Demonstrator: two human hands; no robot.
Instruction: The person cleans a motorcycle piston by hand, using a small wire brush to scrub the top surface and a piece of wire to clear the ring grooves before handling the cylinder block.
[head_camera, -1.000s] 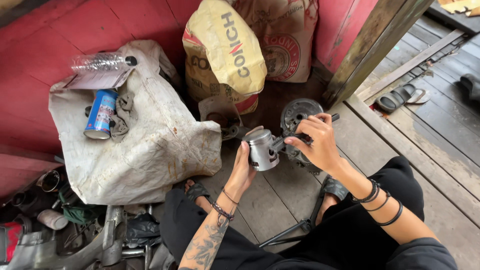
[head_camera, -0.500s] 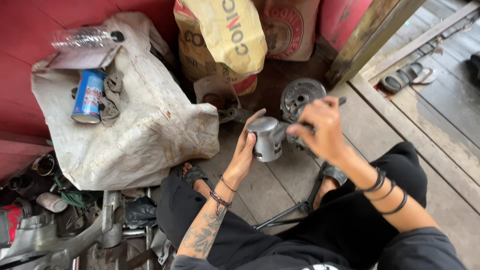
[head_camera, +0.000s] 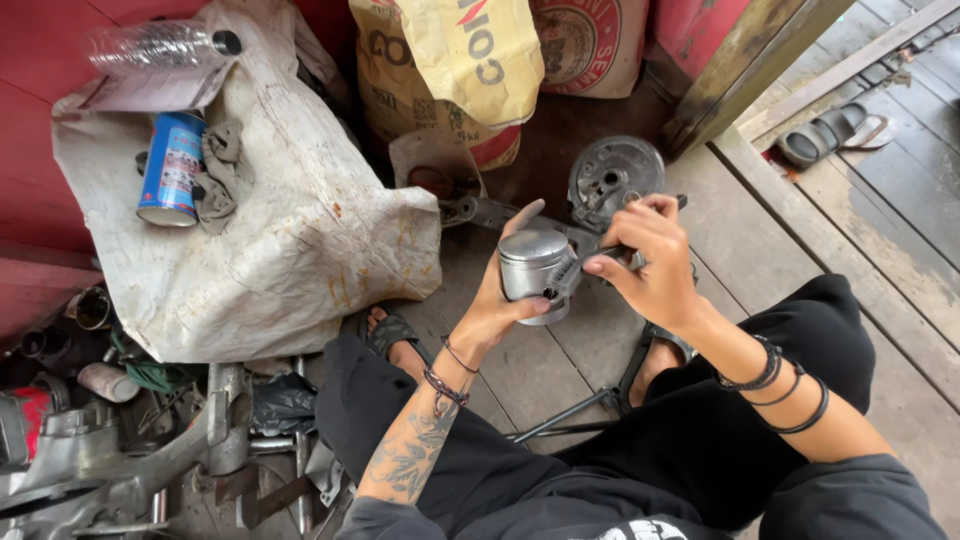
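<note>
A silver piston (head_camera: 532, 272) is gripped above the wooden floor (head_camera: 740, 240).
It is cupped by the left hand (head_camera: 500, 300); a dark tool (head_camera: 600, 258) is pinched by the right hand (head_camera: 650, 265) fingers.

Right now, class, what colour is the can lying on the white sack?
Blue can, with a multicoloured label; the head view shows it.

A single camera, worn on the head, looks steeply down over the person's lap and forearms at a plank floor (head_camera: 760, 240). It sits close: the left hand (head_camera: 500, 300) and right hand (head_camera: 650, 265) meet just right of frame centre around a piston (head_camera: 530, 265). The black-clad knees fill the lower edge. A red wall (head_camera: 40, 150) runs along the upper left, sacks (head_camera: 450, 60) lie at top centre, and sandals (head_camera: 830, 135) at upper right. There is no second view.
</note>
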